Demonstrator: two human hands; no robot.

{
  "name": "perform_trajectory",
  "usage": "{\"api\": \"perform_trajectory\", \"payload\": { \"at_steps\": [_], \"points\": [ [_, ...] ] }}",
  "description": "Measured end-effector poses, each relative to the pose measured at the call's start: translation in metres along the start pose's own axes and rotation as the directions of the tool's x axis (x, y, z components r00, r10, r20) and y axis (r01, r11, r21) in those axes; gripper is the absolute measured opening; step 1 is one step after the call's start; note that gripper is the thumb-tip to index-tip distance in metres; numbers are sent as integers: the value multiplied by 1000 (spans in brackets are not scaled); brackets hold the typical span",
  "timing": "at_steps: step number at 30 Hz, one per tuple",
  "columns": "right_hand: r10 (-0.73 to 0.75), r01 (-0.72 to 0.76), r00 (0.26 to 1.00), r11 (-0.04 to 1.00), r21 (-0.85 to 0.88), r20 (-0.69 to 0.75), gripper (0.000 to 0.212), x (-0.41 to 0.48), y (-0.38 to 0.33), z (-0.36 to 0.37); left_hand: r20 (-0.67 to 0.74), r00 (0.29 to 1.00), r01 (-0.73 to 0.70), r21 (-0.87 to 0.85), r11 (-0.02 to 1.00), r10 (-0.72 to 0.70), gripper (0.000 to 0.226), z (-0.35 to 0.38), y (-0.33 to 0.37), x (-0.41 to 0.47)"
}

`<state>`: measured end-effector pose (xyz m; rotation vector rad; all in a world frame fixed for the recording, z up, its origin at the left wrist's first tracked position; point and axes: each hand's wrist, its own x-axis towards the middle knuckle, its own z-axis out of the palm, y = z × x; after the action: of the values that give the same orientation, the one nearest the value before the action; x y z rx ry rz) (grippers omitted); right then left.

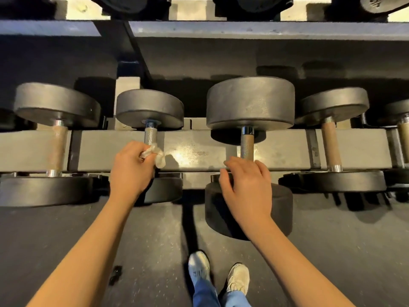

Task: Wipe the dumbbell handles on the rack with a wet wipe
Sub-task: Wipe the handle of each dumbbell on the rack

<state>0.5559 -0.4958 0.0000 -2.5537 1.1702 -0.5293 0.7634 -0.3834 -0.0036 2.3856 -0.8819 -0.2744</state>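
**Dumbbell rack** (pixel 194 149) on a dark rubber gym floor (pixel 88 229), seen from above. A row of black dumbbells (pixel 334 103) lies across its grey front rail, with an upper tier behind. **Left hand** (pixel 130 171): grip closed around a crumpled wet wipe (pixel 155 155), which is pressed to the near end of the knurled handle (pixel 150 136) of the second dumbbell from the left, at the rail's near edge. **Right hand** (pixel 245 185): grip loose and holding nothing, fingers relaxed and resting on the near head of the largest dumbbell (pixel 250 103).
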Motion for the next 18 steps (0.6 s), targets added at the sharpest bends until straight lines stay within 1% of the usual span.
{"api": "perform_trajectory", "payload": {
  "at_steps": [2,3,6,10,12,15,18],
  "points": [
    [-17,16,999,999,39,41,30,2,-17,7,-28,999,39,-27,999,-40,12,1,1,-2],
    [-12,5,997,996,88,81,30,4,-28,11,-43,997,55,-40,998,-57,12,0,2,-1],
    [32,-96,972,958,269,232,35,12,-62,25,-66,995,76,-81,994,-81,10,-1,2,-2],
    [100,-231,951,859,457,293,43,22,-95,48,-94,990,97,-124,988,-109,7,1,-2,-1],
    [144,-284,942,824,491,304,43,26,-106,59,-130,988,66,-146,987,-85,9,2,-6,0],
    [219,-336,936,788,516,275,35,30,-121,76,-159,985,27,-203,979,-60,14,0,-7,1],
    [331,-436,898,746,503,289,33,29,-138,92,-174,983,13,-283,959,-64,16,-2,-11,1]
  ]
}}
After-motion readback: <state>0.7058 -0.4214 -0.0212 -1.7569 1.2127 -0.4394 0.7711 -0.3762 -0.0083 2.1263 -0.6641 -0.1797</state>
